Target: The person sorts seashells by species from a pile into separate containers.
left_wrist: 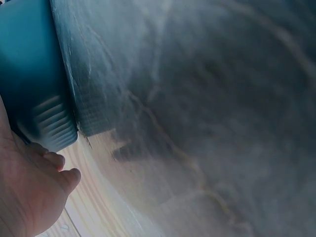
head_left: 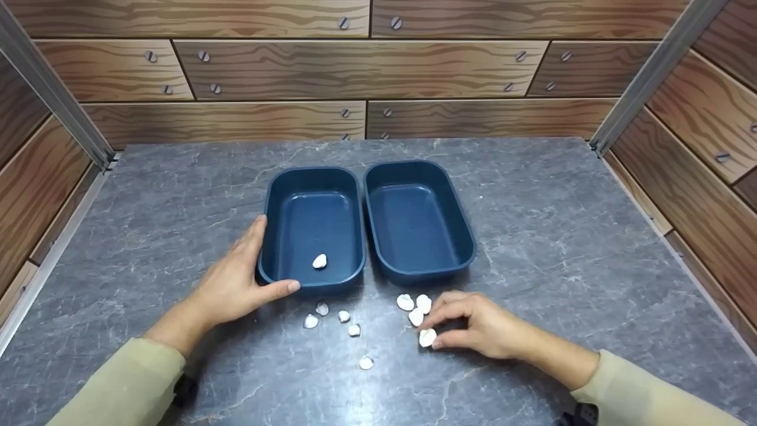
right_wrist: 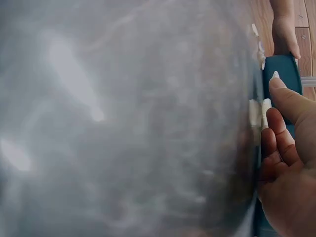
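Beside the left blue container [head_left: 273, 177], my left hand [head_left: 236, 284] rests along its left side, fingers on the wall and thumb at the front rim. One small white seashell [head_left: 319, 261] lies inside it. My right hand [head_left: 482, 325] pinches a white seashell [head_left: 427, 338] between thumb and index finger, low over the table. Just beyond its fingertips are several white seashells [head_left: 405, 302]. In the right wrist view, curled fingers [right_wrist: 274, 121] partly cover a pale seashell [right_wrist: 266, 111]. The left wrist view shows the container [left_wrist: 34, 64] beside the left hand [left_wrist: 29, 192].
A second blue container [head_left: 467, 236] stands right beside the first, with nothing seen inside. Several smaller seashells [head_left: 344, 316] lie scattered in front of the left container. Wood-patterned panels [head_left: 355, 65] border the grey marbled table [head_left: 562, 248] at the back and sides.
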### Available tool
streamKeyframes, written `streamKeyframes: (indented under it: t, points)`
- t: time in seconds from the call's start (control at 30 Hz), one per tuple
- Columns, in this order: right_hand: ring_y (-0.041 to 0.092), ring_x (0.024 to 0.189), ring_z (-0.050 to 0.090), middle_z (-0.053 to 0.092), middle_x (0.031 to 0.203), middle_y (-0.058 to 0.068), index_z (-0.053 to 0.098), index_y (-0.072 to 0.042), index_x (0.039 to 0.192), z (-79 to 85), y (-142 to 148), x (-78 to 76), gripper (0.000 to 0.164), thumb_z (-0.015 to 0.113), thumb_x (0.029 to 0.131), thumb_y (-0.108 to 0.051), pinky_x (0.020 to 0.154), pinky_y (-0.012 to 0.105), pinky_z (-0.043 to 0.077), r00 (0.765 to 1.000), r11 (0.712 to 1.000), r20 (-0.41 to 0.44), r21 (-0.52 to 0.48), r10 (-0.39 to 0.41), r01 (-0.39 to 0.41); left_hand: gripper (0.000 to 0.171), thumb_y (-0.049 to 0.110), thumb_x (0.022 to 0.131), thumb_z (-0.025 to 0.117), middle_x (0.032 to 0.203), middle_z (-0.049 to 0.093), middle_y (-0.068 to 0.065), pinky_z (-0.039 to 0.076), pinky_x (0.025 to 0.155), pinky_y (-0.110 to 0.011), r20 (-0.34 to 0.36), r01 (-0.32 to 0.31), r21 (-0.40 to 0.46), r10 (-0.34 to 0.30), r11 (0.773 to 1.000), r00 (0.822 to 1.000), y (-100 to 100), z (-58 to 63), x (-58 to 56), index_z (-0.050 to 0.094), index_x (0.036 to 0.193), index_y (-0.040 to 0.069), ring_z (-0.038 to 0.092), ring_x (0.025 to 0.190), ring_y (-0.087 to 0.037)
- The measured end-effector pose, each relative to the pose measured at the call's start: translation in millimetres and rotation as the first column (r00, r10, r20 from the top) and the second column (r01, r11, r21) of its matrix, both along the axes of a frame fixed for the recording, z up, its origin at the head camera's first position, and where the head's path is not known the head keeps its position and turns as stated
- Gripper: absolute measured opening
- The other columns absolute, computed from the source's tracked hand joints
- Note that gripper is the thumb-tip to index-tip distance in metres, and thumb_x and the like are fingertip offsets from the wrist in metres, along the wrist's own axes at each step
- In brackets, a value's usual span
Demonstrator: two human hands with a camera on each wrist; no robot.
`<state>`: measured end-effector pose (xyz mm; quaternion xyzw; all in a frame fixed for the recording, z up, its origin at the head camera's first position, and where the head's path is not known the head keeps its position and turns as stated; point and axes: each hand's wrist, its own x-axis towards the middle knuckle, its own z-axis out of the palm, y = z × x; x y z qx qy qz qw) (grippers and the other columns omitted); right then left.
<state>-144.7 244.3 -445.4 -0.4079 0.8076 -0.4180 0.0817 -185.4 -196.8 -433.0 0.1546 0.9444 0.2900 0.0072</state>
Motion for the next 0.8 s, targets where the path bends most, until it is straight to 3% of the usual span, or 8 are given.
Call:
streamKeyframes:
  t: [0.13,0.4,0.63,0.8]
  points:
    - [0.020,0.097,0.069,0.074,0.107,-0.004,0.082,-0.014,0.115,10.8,-3,1.1,0.024,0.085,0.091,-0.017,0.087,0.031,0.058,0.999,0.999,-0.009,-0.041,0.032,-0.033,0.128,0.078,0.086,0.070,0.176,0.012,-0.017,0.022,0.124,-0.064,0.003,-0.004,-0.005,0.004,1.000,1.000,0,0.5,0.4,0.006,0.171,0.006,0.018,0.160,-0.040]
    - [0.018,0.096,0.070,0.075,0.106,0.000,0.081,-0.012,0.114,42.5,-17,-1.7,0.026,0.087,0.089,-0.012,0.082,0.035,0.061,0.989,0.992,-0.112,-0.066,0.101,-0.108,0.128,0.076,0.087,0.071,0.176,0.013,-0.018,0.022,0.124,-0.064,-0.004,0.003,-0.004,-0.003,1.000,1.000,-1,-0.6,1.1,0.006,0.171,0.005,0.018,0.160,-0.041]
    - [0.020,0.100,0.070,0.075,0.109,0.001,0.080,-0.010,0.116,76.1,-31,-15.3,0.026,0.085,0.090,-0.011,0.088,0.035,0.060,0.986,0.992,-0.131,-0.059,0.099,-0.108,0.128,0.076,0.087,0.071,0.176,0.012,-0.018,0.023,0.124,-0.064,-0.002,-0.001,-0.001,0.001,1.000,1.000,-2,-1.2,1.2,0.006,0.171,0.005,0.018,0.160,-0.041]
    - [0.019,0.100,0.070,0.076,0.108,0.000,0.081,-0.010,0.115,90.9,-43,-30.9,0.025,0.086,0.090,-0.012,0.090,0.033,0.059,0.985,0.994,-0.156,-0.062,0.079,-0.089,0.129,0.076,0.086,0.072,0.177,0.011,-0.017,0.022,0.124,-0.064,0.002,-0.004,-0.005,0.004,1.000,1.000,0,0.0,0.1,0.005,0.171,0.006,0.017,0.160,-0.040]
